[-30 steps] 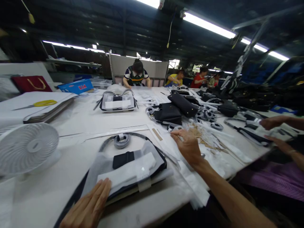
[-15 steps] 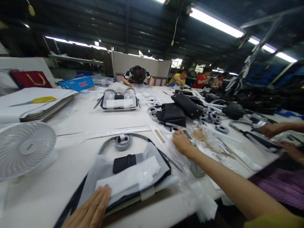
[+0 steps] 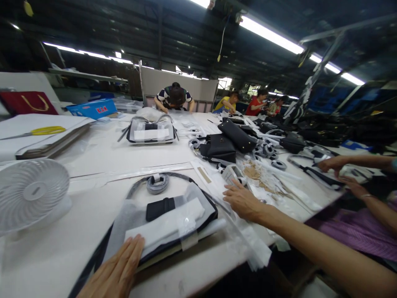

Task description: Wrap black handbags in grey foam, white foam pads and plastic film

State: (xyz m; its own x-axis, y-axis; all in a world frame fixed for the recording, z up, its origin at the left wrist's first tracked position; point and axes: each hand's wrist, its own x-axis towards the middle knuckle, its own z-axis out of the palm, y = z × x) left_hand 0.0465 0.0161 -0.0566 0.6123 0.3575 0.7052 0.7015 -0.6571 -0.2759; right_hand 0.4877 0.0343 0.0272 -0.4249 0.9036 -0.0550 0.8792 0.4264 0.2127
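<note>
In front of me lies a dark handbag (image 3: 208,217) partly wrapped in thin grey-white sheet. A folded white strip (image 3: 167,229), with clear tape (image 3: 187,229) over it, runs along its front near a black flap tab (image 3: 160,208). My left hand (image 3: 116,265) rests flat on the bag's near left corner, fingers together and stretched out. My right hand (image 3: 243,200) is just in front of a grey-white tabletop device (image 3: 230,173), perhaps a tape dispenser. Its fingers are extended and slightly apart. Its thumb and palm are hidden, and I cannot see anything held there.
A white fan (image 3: 35,192) stands left, with yellow-handled scissors (image 3: 46,130) on stacked sheets behind it. Another wrapped bag (image 3: 151,133) sits farther back. Black bags (image 3: 218,148) and paper scraps (image 3: 256,176) lie beyond my right hand. A co-worker's hands (image 3: 333,165) work at right.
My right hand has drawn back from the device toward me, uncovering more of it. The left hand stays on the bag. The whole view has shifted slightly.
</note>
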